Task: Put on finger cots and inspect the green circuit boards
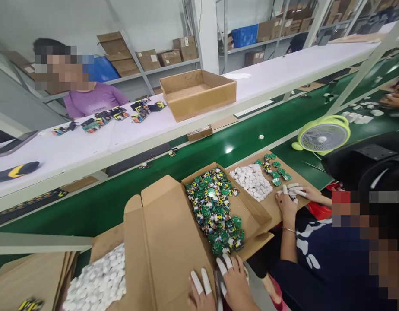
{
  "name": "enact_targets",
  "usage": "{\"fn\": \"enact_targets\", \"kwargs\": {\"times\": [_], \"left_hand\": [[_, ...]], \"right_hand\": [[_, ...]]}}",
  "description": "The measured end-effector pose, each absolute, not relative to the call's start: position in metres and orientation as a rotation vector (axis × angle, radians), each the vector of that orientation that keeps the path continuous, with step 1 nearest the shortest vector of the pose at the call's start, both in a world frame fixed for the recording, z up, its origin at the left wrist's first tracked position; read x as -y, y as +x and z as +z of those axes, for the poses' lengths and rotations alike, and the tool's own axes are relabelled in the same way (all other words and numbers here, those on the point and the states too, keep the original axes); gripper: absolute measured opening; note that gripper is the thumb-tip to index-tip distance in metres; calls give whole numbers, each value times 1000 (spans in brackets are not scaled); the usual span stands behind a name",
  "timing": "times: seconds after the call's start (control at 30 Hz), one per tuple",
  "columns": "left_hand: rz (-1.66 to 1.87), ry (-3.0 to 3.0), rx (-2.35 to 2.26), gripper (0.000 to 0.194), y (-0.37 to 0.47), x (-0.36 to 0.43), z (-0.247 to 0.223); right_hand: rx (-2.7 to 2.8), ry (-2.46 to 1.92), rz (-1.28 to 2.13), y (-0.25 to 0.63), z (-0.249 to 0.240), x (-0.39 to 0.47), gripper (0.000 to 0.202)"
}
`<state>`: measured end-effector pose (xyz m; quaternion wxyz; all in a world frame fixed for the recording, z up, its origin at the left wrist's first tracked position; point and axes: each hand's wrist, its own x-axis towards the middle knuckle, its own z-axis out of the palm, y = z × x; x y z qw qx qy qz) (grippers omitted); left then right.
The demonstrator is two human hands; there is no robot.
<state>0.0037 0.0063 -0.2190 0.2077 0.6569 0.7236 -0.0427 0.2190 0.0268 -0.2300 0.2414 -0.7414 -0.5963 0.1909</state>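
Note:
My left hand (202, 290) lies on the brown flap of a cardboard box (173, 242), two white-capped fingers stretched out and its thumb hidden. Beside it, at the box's near corner, my right hand (233, 276) has its fingers bent with the thumb close below; what they hold, if anything, is hidden. Just beyond that hand, a heap of small green circuit boards (215, 203) with yellow and black parts fills the left side of the box. White finger cots cover several fingertips on both hands.
A co-worker's hands (288, 196) work at right, near white plastic pieces (251, 181) and loose boards (277, 172). More white pieces (99, 276) lie at lower left. A green conveyor belt (225, 149), a fan (324, 136) and a shelf with an open carton (202, 101) stand beyond.

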Motion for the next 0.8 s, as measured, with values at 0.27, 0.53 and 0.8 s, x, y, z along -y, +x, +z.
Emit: {"fn": "enact_targets", "kwargs": {"times": [0.27, 0.53, 0.8], "left_hand": [[-221, 1849, -1373, 92, -35, -14, -143], [521, 1516, -1629, 47, -145, -8, -128], [726, 563, -1883, 46, -238, 15, -166]], "right_hand": [[2011, -2118, 528, 132, -215, 17, 61], [1796, -2119, 305, 153, -242, 8, 18], [1383, -2226, 518, 157, -225, -2, 41]]}}
